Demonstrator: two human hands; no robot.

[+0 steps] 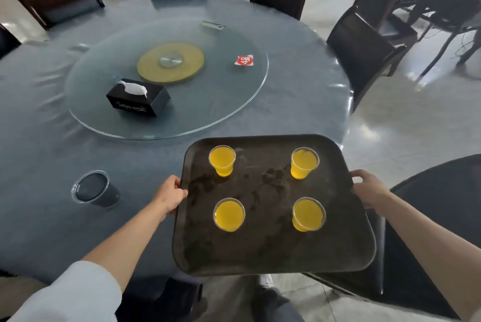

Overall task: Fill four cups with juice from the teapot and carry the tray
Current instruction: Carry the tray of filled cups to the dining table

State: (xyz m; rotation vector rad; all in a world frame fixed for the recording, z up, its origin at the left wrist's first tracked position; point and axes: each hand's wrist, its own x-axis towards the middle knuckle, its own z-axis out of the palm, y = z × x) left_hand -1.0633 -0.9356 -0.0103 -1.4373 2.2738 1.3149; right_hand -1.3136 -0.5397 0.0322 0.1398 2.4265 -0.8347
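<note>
The dark tray (273, 251) is held at the near right edge of the round counter (39, 123), partly over the counter and partly over the floor (390, 126). Four clear cups stand on it, well apart, one near each corner, and all are upright. The far-left cup (222, 160) and the far-right cup (304, 162) are filled with yellow juice, and so are the near-left cup (229, 214) and the near-right cup (308, 214). The bare middle of the tray shows wet dark stains.

The left hand (170, 195) is closed on the left rim of the tray, with the thumb on top of the rim and the fingers hidden under it. The right hand (368, 188) is closed on the right rim in the same way, the fingers curled over the edge. The left arm wears a light sleeve (73, 295) pushed up; the right forearm is bare.

On the counter, left of the tray and apart from it, stands one more clear cup (93, 188), which looks empty. Further away lies a round glass turntable (221, 102) with a yellow disc (170, 62) in its middle. A black tissue box (138, 97) stands on the near side of the turntable, and a small red and white card (244, 60) lies on its right side. Dark chairs (364, 48) stand around the counter, and one more dark chair (442, 217) is just beside the tray on the right.
</note>
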